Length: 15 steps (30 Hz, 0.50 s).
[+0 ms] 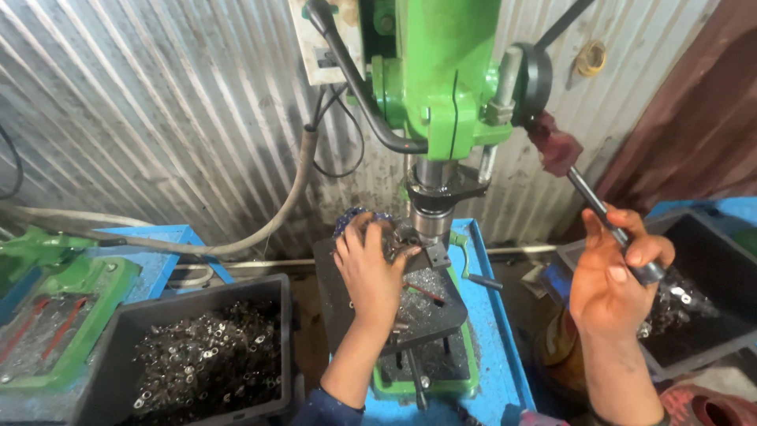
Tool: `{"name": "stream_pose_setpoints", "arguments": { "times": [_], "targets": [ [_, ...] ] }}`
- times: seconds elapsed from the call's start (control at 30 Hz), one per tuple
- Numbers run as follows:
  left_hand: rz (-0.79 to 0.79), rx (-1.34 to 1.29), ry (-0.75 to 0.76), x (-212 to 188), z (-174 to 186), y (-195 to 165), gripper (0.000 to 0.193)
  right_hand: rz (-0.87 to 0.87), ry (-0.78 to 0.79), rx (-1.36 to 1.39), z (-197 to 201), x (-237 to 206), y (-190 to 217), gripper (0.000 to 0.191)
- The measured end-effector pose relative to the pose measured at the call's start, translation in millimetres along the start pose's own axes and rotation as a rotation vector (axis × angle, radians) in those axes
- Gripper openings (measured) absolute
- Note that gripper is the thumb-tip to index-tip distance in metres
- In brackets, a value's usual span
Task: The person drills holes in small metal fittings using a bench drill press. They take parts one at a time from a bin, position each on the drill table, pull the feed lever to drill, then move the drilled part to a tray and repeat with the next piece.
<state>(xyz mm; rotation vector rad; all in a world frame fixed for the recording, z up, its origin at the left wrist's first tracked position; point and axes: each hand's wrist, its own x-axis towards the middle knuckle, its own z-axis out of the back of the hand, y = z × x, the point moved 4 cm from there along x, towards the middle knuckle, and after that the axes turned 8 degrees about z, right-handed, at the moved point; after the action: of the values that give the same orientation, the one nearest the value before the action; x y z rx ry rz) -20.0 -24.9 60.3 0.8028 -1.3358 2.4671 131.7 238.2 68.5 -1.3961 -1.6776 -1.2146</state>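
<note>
A green drill press [441, 71] stands in the middle, its dark spindle [432, 209] hanging over a black work plate [371, 315] strewn with metal shavings. My left hand [369, 272] rests on that plate, fingers curled around a small metal part under the spindle. My right hand [615, 272] is wrapped around the black feed lever [607, 217], which slopes down from the machine's right side past a dark red hub [556, 146].
A dark bin [95, 371] of several small metal rings sits at the lower left. Another dark bin [710, 244] stands at the right. Blue table [505, 347], green machine part [55, 276] at far left, corrugated metal wall [158, 118] and hoses behind.
</note>
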Motion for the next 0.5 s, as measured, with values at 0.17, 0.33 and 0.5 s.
{"name": "stream_pose_setpoints", "arguments": {
  "times": [0.17, 0.33, 0.5],
  "targets": [
    [-0.044, -0.029, -0.08, 6, 7, 15, 0.056, 0.014, 0.012, 0.014, 14, -5, -10, 0.022],
    [0.04, -0.076, -0.054, 8, 8, 31, 0.045, -0.011, 0.02, -0.008, 13, -3, -9, 0.027],
    [0.116, -0.064, 0.005, 5, 12, 38, 0.044, 0.024, 0.036, -0.069, -13, 20, 13, 0.023]
  ]
}}
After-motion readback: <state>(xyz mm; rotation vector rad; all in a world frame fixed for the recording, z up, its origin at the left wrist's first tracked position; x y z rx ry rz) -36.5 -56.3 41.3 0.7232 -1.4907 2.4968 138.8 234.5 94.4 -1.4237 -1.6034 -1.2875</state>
